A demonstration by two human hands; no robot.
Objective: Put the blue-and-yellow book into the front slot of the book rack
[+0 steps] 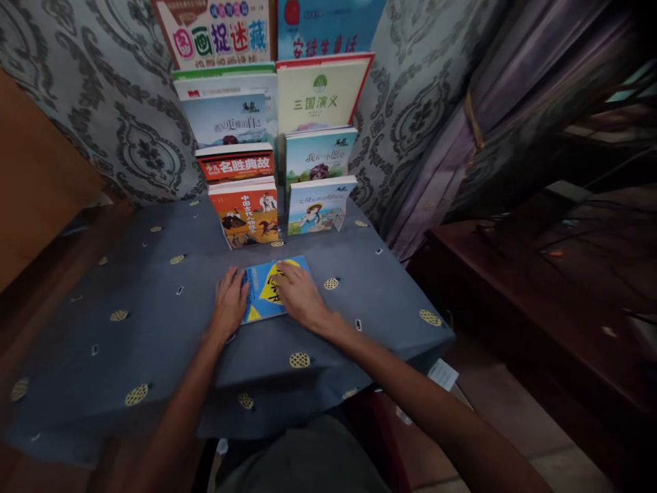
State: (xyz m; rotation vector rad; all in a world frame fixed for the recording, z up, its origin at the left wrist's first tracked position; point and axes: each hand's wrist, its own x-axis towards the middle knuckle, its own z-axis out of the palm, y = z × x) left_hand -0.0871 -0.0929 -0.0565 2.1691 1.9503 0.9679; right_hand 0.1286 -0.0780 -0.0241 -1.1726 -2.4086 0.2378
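Observation:
A blue book (255, 282) with a yellow shape and black lettering on its cover lies flat on the tablecloth in front of me. My left hand (230, 299) rests along the book's left edge, fingers extended and touching or nearly touching it. Across the right half of the cover lies my right hand (300, 294), its fingers stretched out and hiding part of the lettering. Neither hand appears to grip the book. Just behind it stand an orange book (251, 218) and a book with a girl in a hat (314, 209).
More books stand in two columns behind, among them a cream book (321, 96) with a red border. A grey tablecloth (169, 329) with pineapple prints covers the table. Patterned wallpaper (154, 137) is behind, a purple curtain (441, 164) and dark red furniture (513, 287) to the right.

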